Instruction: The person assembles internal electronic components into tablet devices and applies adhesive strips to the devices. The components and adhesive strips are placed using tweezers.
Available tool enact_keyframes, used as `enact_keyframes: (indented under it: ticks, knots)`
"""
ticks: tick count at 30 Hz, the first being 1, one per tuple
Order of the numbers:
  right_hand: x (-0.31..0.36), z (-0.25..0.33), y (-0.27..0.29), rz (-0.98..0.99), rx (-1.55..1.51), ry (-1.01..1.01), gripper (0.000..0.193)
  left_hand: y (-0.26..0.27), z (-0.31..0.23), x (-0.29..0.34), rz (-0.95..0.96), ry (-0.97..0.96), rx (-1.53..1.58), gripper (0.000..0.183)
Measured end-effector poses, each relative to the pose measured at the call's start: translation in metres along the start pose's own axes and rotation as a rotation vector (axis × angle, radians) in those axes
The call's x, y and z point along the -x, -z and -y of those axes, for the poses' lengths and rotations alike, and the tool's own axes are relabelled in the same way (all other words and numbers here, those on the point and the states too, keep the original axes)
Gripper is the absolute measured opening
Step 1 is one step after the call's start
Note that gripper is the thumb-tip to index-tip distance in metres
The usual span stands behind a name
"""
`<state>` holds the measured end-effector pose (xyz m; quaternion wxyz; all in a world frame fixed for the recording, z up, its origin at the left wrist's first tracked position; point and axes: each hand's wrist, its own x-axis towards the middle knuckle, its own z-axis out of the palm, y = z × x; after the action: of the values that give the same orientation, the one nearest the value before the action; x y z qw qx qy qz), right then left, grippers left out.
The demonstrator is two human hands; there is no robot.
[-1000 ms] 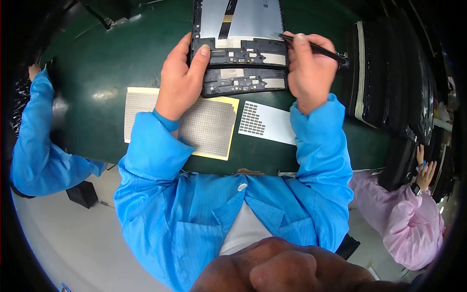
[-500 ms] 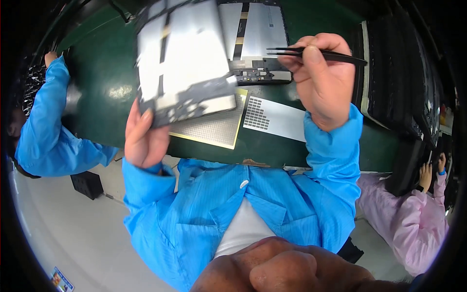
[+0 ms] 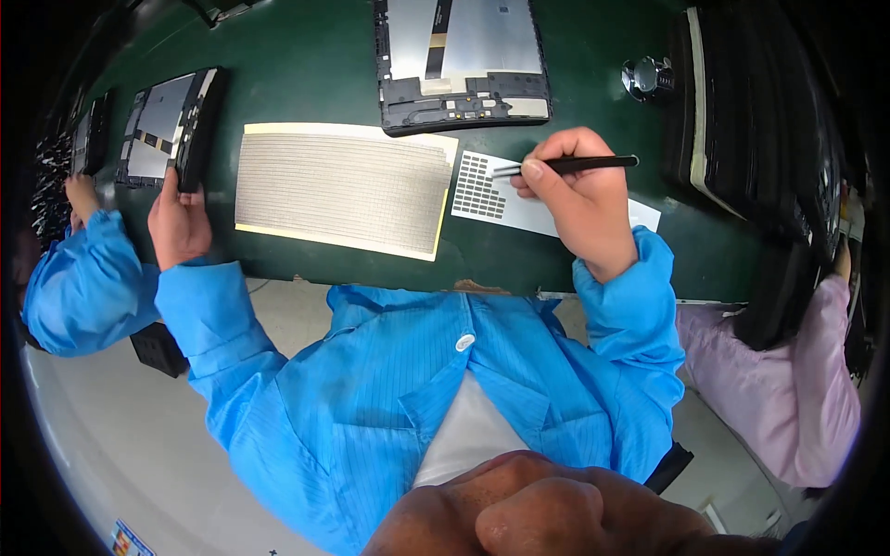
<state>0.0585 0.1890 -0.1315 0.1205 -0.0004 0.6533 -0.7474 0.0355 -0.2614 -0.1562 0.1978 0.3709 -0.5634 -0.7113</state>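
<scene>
At the left, my left hand [image 3: 180, 227] grips the near edge of a tablet back panel [image 3: 153, 162] with a silver inner face, black frame and dark ribbon strip. Pinched in my right hand [image 3: 586, 208] are black tweezers [image 3: 586, 165], their tips over a white sheet [image 3: 635, 215] with rows of small dark rectangular stickers [image 3: 477, 190]. My hand covers part of that sheet. A second tablet panel [image 3: 491, 42] lies beyond it, cut off by the top of the view. Between my hands lies a gridded sheet [image 3: 338, 190] with yellowish edges.
A dark stack of panels [image 3: 751, 130] stands at the right of the green table [image 3: 306, 83]. A round metal item [image 3: 646, 78] sits beside it. A co-worker's blue sleeve [image 3: 88, 278] is close at left, near another panel [image 3: 90, 139]; a person in pink [image 3: 760, 371] is at right.
My left hand has carried the tablet panel from the middle to the far left and lowered it. My right hand has moved down with the tweezers toward the sticker sheet.
</scene>
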Motion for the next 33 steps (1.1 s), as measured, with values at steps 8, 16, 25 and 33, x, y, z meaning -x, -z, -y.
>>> enact_keyframes:
  ticks: [8,16,25,33]
  knots:
    - [-0.015,-0.023,-0.003,-0.069,0.176,0.075,0.015,-0.073,0.003,0.112,0.540,-0.850,-0.792,0.025]
    - [-0.012,-0.015,-0.007,0.006,0.284,0.157,0.012,-0.144,0.052,0.183,1.269,-1.237,-0.897,0.035]
    - [-0.012,-0.017,-0.006,-0.056,0.198,0.102,0.012,-0.144,0.054,0.180,1.270,-1.229,-0.911,0.027]
    - [-0.003,-0.019,-0.011,-0.090,0.201,0.246,0.015,-0.142,0.049,0.175,1.333,-1.135,-0.796,0.026]
